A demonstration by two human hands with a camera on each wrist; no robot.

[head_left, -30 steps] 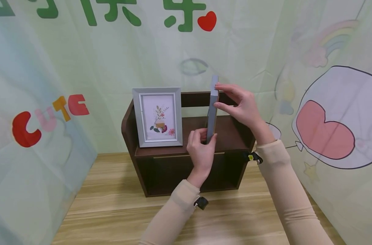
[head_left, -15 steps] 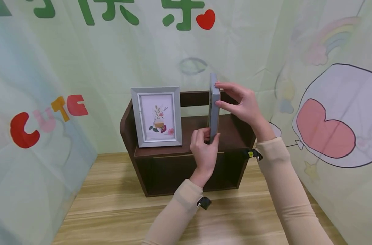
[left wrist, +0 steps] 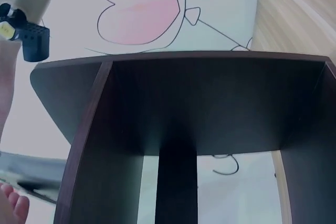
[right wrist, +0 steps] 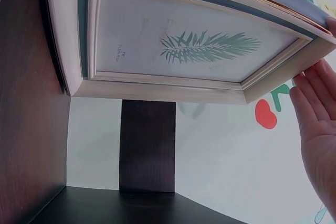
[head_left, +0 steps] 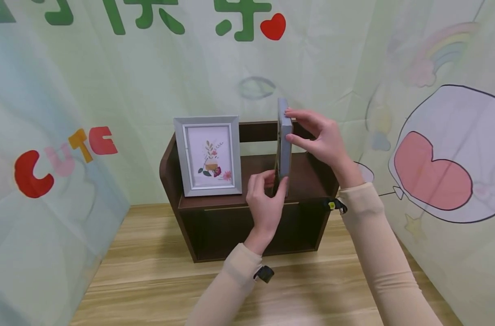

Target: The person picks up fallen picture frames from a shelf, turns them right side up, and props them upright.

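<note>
A picture frame (head_left: 286,145) stands edge-on above the right part of the dark brown shelf (head_left: 308,181). Its front, with a green feather-like leaf print (right wrist: 210,48) inside a pale border, shows in the right wrist view. My right hand (head_left: 322,138) pinches its upper part, thumb on the near edge and fingertips at the top. Around the lower near edge is my left hand (head_left: 267,199), thumb at the edge and fingers at the back side, where a dark part shows between them. A second, silver-grey picture frame (head_left: 179,149) with a flower print stands upright on the shelf's left.
The shelf unit has an open lower compartment (head_left: 231,233) and a raised back rail (head_left: 257,132). It stands on a wood-grain surface (head_left: 141,253). Printed curtains (head_left: 149,81) with letters, a heart and a balloon surround it at the back and sides.
The edge-on frame has turned slightly, so more of its back side shows. My left hand went slightly right, then back left along its lower edge. My right hand keeps its hold.
</note>
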